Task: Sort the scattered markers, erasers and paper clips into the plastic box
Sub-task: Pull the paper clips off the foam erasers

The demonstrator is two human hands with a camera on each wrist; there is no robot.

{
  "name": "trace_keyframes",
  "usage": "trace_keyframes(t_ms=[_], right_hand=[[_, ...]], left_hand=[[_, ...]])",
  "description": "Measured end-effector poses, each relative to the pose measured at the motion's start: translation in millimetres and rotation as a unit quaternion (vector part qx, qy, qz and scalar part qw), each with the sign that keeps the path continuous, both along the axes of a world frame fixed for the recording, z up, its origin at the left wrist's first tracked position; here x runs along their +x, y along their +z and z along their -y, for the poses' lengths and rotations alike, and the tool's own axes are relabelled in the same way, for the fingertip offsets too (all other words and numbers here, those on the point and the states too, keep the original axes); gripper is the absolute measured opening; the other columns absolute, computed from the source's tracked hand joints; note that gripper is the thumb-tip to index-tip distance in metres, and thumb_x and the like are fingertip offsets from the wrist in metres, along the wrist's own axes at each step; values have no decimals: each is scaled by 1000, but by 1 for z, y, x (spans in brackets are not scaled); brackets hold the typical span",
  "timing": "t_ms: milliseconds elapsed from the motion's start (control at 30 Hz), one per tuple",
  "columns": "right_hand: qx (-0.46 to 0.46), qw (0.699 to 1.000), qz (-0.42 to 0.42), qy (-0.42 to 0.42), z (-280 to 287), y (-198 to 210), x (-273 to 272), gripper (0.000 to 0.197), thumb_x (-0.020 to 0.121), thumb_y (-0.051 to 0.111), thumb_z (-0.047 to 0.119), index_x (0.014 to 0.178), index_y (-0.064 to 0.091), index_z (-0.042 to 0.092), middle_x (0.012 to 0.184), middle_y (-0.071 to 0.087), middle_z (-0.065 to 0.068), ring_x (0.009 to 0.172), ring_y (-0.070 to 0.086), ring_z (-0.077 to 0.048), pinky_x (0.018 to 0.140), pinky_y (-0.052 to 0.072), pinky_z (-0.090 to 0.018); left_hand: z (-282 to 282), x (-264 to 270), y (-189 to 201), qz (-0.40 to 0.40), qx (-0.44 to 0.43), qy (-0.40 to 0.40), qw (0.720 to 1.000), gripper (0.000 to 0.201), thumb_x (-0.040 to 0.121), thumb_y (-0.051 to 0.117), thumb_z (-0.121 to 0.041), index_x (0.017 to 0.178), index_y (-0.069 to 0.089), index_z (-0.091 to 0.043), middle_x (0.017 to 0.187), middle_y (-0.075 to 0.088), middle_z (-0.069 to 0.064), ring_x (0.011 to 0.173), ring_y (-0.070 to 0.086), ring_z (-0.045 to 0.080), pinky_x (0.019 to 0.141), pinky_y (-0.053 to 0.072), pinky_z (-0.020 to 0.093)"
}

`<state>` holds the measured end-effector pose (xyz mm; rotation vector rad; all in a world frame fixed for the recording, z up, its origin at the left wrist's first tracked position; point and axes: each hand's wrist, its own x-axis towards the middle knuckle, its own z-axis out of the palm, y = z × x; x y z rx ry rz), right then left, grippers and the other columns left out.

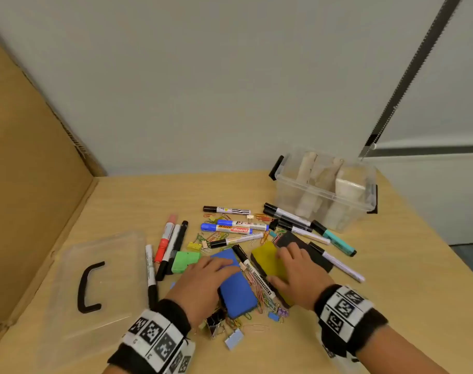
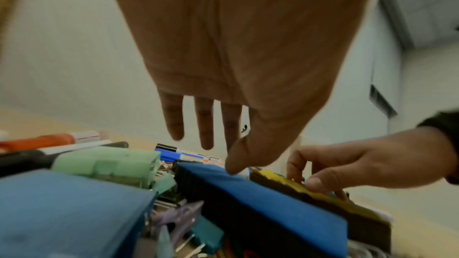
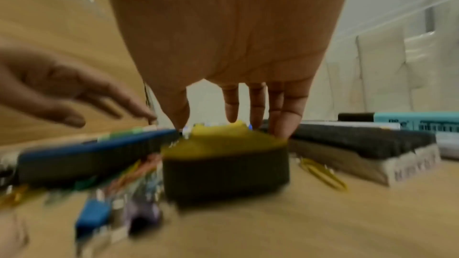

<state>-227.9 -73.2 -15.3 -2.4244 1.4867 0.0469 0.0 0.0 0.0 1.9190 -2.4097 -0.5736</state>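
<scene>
Two hands are low over the pile, each reaching for one eraser. The right hand has its fingers spread down around the yellow eraser, the thumb at its near-left side and the other fingers at the far edge, touching it; in the right wrist view the grasp looks not yet closed. The left hand lies over the blue eraser with straight, relaxed fingers; in the left wrist view the thumb tip touches the blue top and the fingers hover above it. To do this step well, I think each hand should take its eraser by the two long sides, on the dark felt part, and lift straight up. A black marker lies between the two erasers, with many paper clips beside and partly under them, so a sliding motion would drag these things along. The black eraser touches the yellow one on the right, so the right fingers should go into the gap and not catch it. The plastic box stands open at the far right of the table, with pale dividers inside; which compartment is for erasers I cannot tell. Its lid lies at the left.
</scene>
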Motion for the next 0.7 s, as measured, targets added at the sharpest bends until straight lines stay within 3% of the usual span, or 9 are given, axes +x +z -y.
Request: trace_keyframes(t_ms=[67, 133, 367, 500, 600, 700], right_hand=[[-5, 999, -31, -9, -1, -5, 3, 60, 88, 43, 60, 134, 31, 22, 129, 34, 0, 111, 41, -16, 85, 49, -28], [-11, 999, -37, 0, -1, -10, 5, 60, 90, 43, 56, 135, 30, 19, 133, 34, -3, 113, 43, -19, 85, 49, -28], [-37, 999, -26, 29, 13, -18, 7, 54, 90, 43, 52, 129, 33, 17, 127, 38, -4, 109, 44, -20, 82, 47, -29], [60, 994, 89, 9, 28, -12, -3, 50, 87, 51, 52, 124, 36, 23, 118, 42, 2, 101, 47, -14, 79, 46, -25], [161, 956, 244, -35, 38, 0, -14, 39, 89, 54, 43, 119, 37, 26, 106, 49, 2, 80, 58, -10, 66, 49, -23], [292, 866, 396, -82, 48, 15, -25, 28, 97, 48, 24, 122, 38, 19, 93, 57, -2, 68, 66, -11, 68, 57, -29]], left_hand=[[6, -3, -3, 42, 6, -34, 999, 69, 91, 39, 0, 146, 23, -39, 158, 10, -13, 145, 3, 20, 118, 6, 41], [12, -6, -7, 80, 14, -63, 995, 72, 90, 42, 0, 146, 21, -39, 159, 5, -10, 146, -2, 23, 118, 1, 45], [24, -19, -2, 133, 58, -61, 988, 71, 91, 44, 1, 147, 21, -35, 158, 8, -7, 142, 16, 27, 114, 23, 43], [30, -33, 3, 178, 64, -60, 980, 68, 91, 41, 5, 147, 25, -31, 158, 14, -2, 134, 30, 33, 106, 35, 42], [34, -41, 5, 204, 75, -57, 975, 62, 93, 41, 1, 145, 26, -29, 157, 17, -1, 131, 33, 35, 102, 40, 45], [36, -44, 4, 205, 76, -44, 975, 63, 93, 44, -1, 146, 26, -30, 157, 18, -3, 132, 31, 33, 100, 42, 44]])
